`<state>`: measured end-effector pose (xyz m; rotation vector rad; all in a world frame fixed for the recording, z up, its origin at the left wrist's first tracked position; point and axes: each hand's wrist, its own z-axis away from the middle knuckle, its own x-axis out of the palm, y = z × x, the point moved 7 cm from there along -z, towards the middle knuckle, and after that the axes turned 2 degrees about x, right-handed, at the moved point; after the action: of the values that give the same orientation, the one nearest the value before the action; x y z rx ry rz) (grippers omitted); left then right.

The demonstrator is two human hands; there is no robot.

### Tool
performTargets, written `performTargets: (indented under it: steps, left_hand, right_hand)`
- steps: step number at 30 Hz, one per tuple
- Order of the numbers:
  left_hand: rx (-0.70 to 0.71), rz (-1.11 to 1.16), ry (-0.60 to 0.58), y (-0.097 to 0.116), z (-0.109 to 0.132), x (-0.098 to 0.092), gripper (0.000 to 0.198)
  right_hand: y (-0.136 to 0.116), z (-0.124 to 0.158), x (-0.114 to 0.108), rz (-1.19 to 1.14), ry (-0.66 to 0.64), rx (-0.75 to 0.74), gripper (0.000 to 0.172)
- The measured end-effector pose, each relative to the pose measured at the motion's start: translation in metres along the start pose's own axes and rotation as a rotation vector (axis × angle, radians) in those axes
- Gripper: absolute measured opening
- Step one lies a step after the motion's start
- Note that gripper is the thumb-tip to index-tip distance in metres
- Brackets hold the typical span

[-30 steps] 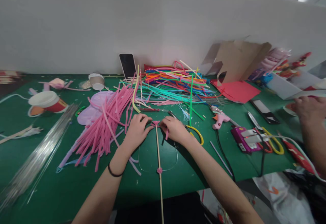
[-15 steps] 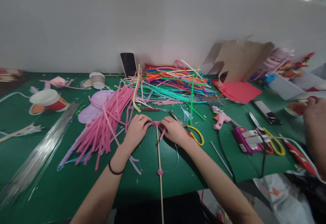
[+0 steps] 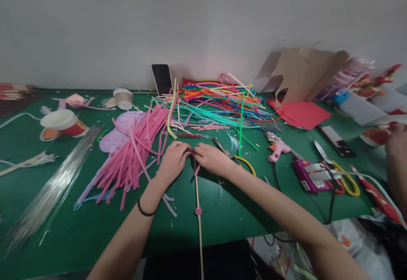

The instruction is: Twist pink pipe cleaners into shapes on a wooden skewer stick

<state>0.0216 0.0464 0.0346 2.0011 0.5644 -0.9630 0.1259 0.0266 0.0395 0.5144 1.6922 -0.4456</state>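
Wooden stick (image 3: 200,237) runs from lower centre of the frame up to mid-frame, its top end under the fingers. Pink strip (image 3: 197,170) at that top end; its tail hangs free beside the stick, just below the right hand (image 3: 210,159). Left hand (image 3: 173,161) meets it from the other side. Each grip looks pinched together on the pink strip; exact hold hidden by the fingers.

Progress, as judged: small pink knob (image 3: 198,211) appears fixed part-way down the stick, so that part looks done. Top piece looks unfinished, given the loose tail; its shape is covered. Fine wire (image 3: 220,191) curves over the tabletop (image 3: 79,229), right of the stick; whether it is attached cannot be told.

Farther out: heap of pink strips (image 3: 136,157) left of centre, plenty unused. Yellow-handled scissors (image 3: 248,165) by the right forearm, pink glue gun (image 3: 278,147) right of centre, neither in hand.
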Motion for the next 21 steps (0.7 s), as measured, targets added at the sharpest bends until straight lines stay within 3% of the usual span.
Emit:
performTargets:
  steps: [9,16,21]
  left_hand:
    - [0.032,-0.136,-0.002,0.005,0.001,0.003,0.018]
    - [0.027,0.016,-0.02,-0.001,-0.001,0.001,0.018]
    - [0.067,0.021,-0.033,-0.011,0.0,-0.003,0.043]
  right_hand:
    - [0.008,-0.01,0.004,-0.034,-0.067,-0.021,0.019]
    - [0.029,-0.001,0.0,-0.208,0.065,0.163,0.011]
    - [0.038,0.009,0.002,-0.391,0.078,0.196,0.014]
